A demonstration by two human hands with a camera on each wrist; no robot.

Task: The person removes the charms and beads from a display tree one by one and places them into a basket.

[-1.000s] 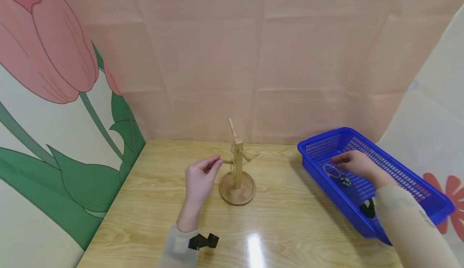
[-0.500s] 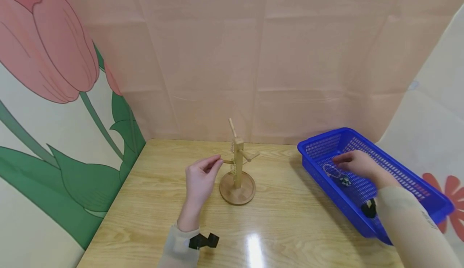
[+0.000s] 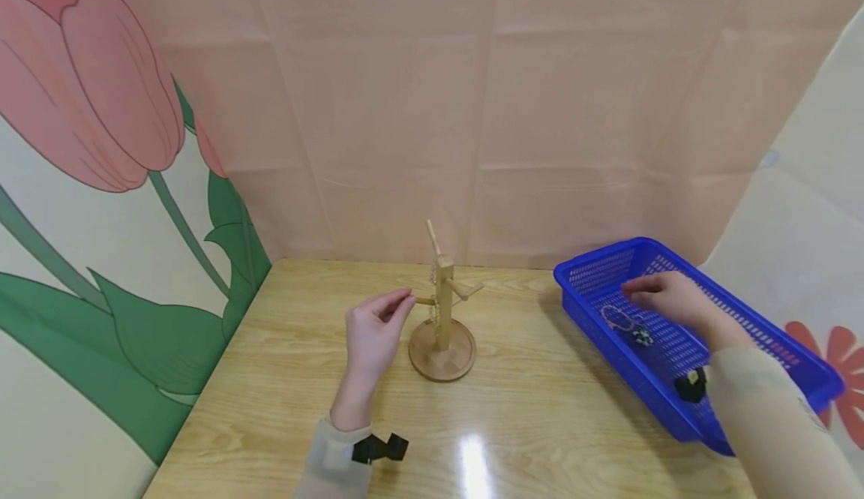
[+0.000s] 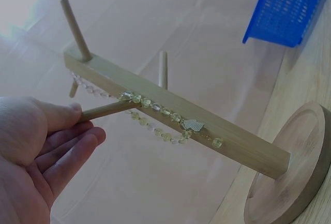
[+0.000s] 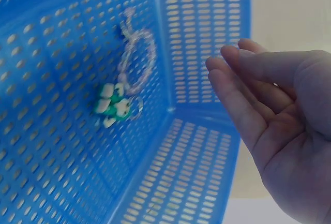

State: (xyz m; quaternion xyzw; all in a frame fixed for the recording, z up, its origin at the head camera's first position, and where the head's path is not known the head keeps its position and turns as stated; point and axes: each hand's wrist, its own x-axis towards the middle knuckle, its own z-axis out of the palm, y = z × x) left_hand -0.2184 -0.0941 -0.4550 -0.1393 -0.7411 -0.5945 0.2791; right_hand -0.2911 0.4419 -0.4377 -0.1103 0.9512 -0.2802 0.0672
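Note:
My left hand (image 3: pixel 376 334) pinches the end of a wooden peg (image 4: pixel 106 111) on a wooden jewelry stand (image 3: pixel 442 319) with a round base. From that peg hangs a bracelet of clear yellow beads (image 4: pixel 158 108) with a small pale charm, lying along the post. Pinkish beads (image 4: pixel 93 89) hang farther up, partly hidden behind the post. My right hand (image 3: pixel 671 305) is over a blue plastic basket (image 5: pixel 235 125), fingers extended and holding nothing. Inside the basket lie a pink beaded bracelet (image 5: pixel 138 61) and a green and white trinket (image 5: pixel 113 102) beside it.
Basket and stand share a wood-grain table (image 3: pixel 270 409), the basket at the right. A pinkish cloth (image 3: pixel 405 109) covers the back, and a tulip-printed panel (image 3: pixel 101 184) borders the left side. Several other pegs (image 4: pixel 76 30) stick out of the stand.
My right hand has shifted slightly to the right and up over the basket. My left hand stays on the peg, and the stand keeps its place.

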